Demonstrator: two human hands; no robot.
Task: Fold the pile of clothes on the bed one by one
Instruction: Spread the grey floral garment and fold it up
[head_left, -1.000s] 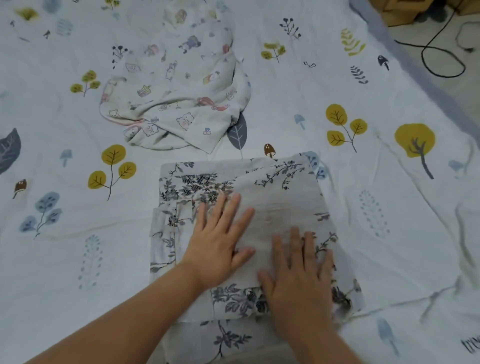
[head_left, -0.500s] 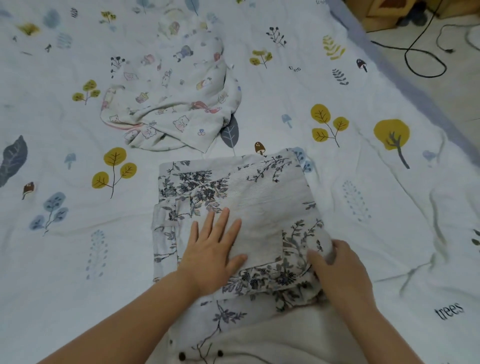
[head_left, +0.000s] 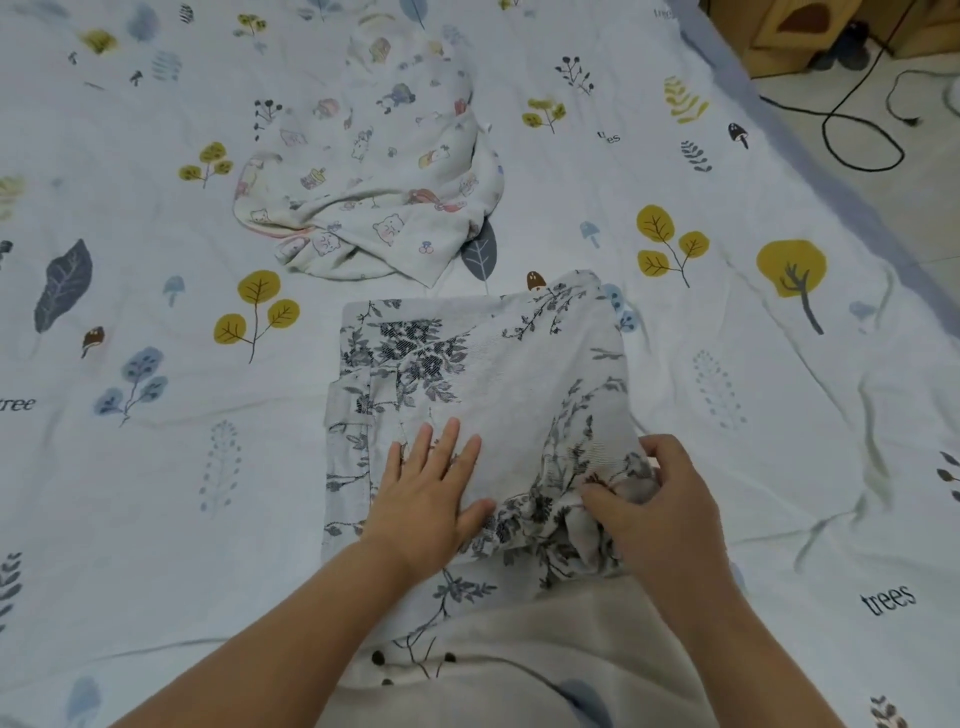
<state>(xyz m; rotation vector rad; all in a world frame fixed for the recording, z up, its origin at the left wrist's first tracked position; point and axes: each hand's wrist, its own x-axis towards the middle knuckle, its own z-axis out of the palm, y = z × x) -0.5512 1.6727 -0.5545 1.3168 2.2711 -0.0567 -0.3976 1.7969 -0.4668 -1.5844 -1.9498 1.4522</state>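
Under right hand (head_left: 662, 512), bunched garment (head_left: 483, 379) edge

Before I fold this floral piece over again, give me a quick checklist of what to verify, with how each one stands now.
1. Left hand pinning the floral garment flat: ok, fingers straight on the cloth.
2. Right hand has a grip on the near right corner: ok, fingers curled round bunched fabric.
3. Near edge smooth: not ok, the cloth is crumpled by the right hand.
4. Far edge square: not ok, its right corner sticks out past the rest.
5. Room on the bed sheet to the right: ok.
6. Cartoon-print garment out of the way: ok, it lies apart, farther up the bed, not yet folded.
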